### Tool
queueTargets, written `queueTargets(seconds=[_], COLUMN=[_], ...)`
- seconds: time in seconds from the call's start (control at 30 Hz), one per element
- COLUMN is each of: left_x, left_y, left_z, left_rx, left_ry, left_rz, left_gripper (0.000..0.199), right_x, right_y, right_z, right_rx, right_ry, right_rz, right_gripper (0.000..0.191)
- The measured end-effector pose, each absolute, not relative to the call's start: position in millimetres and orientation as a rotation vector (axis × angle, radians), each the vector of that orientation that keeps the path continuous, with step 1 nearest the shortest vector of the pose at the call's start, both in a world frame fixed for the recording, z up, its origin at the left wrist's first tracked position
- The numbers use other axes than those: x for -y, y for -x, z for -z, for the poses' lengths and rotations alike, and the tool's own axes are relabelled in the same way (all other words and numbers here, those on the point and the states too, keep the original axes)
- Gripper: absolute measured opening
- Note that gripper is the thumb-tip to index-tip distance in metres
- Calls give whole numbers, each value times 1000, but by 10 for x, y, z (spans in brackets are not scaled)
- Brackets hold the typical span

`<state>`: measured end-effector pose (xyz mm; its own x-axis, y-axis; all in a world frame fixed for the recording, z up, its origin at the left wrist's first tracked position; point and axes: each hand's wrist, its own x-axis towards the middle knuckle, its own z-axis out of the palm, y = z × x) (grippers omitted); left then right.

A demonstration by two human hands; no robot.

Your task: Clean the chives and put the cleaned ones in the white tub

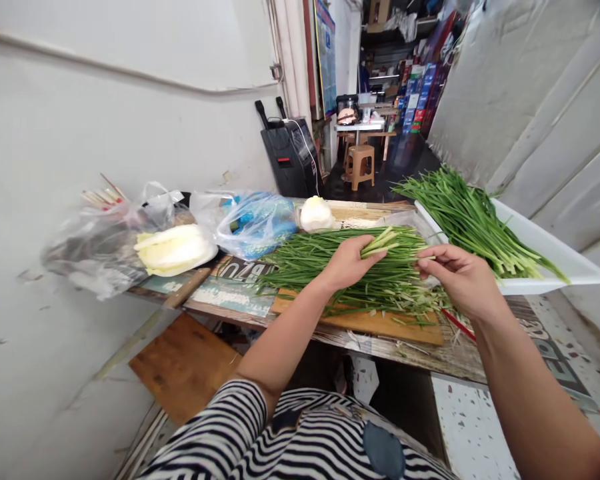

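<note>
A wide heap of garlic chives (pixel 310 257) lies across a wooden board (pixel 380 328) on the table. My left hand (pixel 350 263) is closed round a small bunch of chives, their pale stem ends pointing right between thumb and fingers. To the right, my right hand (pixel 463 273) pinches the end of a thin pale stem, its thumb and forefinger together. Pale trimmings (pixel 420 300) lie at the right end of the heap. Beyond my right hand, a white tray (pixel 555 257) bears a pile of green chives (pixel 467 217).
A peeled cabbage (pixel 177 250) and plastic bags, one with blue contents (pixel 260 223), lie at the left. A round white vegetable (pixel 316 213) sits behind the heap. A black speaker (pixel 290 150) stands past the table, near a stool (pixel 361 167). Walls flank both sides.
</note>
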<state>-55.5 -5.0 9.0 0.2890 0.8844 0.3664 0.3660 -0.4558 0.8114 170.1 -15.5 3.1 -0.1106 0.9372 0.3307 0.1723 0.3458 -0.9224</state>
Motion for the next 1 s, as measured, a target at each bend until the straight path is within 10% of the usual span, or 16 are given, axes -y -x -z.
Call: queueTargets(seconds=[0.43,1.0], left_x=[80,55], left_y=[466,451], left_z=[-58,-84], left_rx=[-991,-1217], left_ry=[-1862,-1989], left_rz=[-1005,-888], left_gripper=[14,23], right_x=[140,227], right_y=[-1315,-1544], right_z=[134,208], right_rx=[1361,1791], right_ry=[953,1283], right_rz=[-1059,-403], right_gripper=[29,33])
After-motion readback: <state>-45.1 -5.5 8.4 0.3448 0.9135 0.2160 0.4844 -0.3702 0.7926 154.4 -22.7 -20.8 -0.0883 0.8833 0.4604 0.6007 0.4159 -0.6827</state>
